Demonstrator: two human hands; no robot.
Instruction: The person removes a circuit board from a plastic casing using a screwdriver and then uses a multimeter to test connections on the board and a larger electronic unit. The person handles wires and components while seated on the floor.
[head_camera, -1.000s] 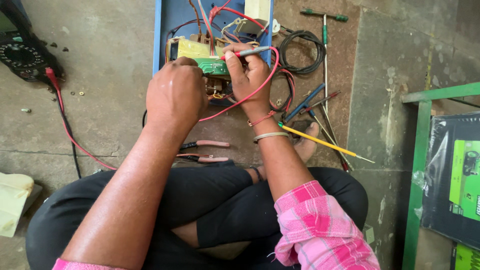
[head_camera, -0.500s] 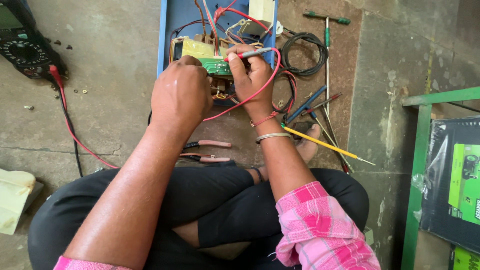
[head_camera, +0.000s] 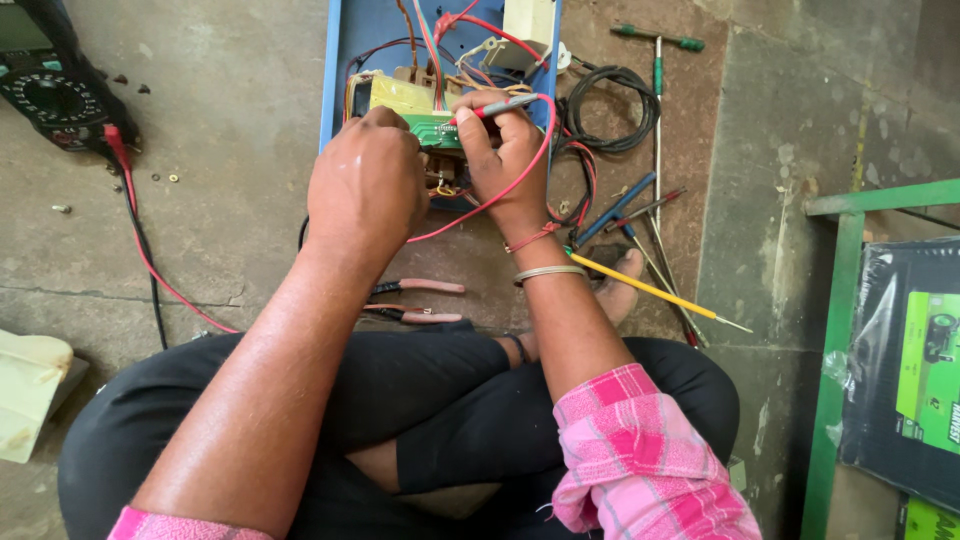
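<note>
Blue case (head_camera: 365, 40) sits open at the floor's far edge, so probing's mid-way: right hand (head_camera: 505, 150) pinches the red probe (head_camera: 495, 107) on the green board (head_camera: 432, 128), left hand (head_camera: 365, 185) fisted beside it, meter (head_camera: 50, 90) far-left.

Red-tipped probe (head_camera: 497, 107) lay nearly level, tip toward small green circuit board (head_camera: 432, 129). Board sat upright inside open blue case (head_camera: 345, 60), amid tangled wires; red lead (head_camera: 520, 170) looped below.

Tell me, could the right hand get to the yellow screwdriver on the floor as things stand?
Probably yes. The yellow screwdriver lies uncovered on the floor beside the right forearm, but the right hand holds a red probe and would have to free itself first.
</note>
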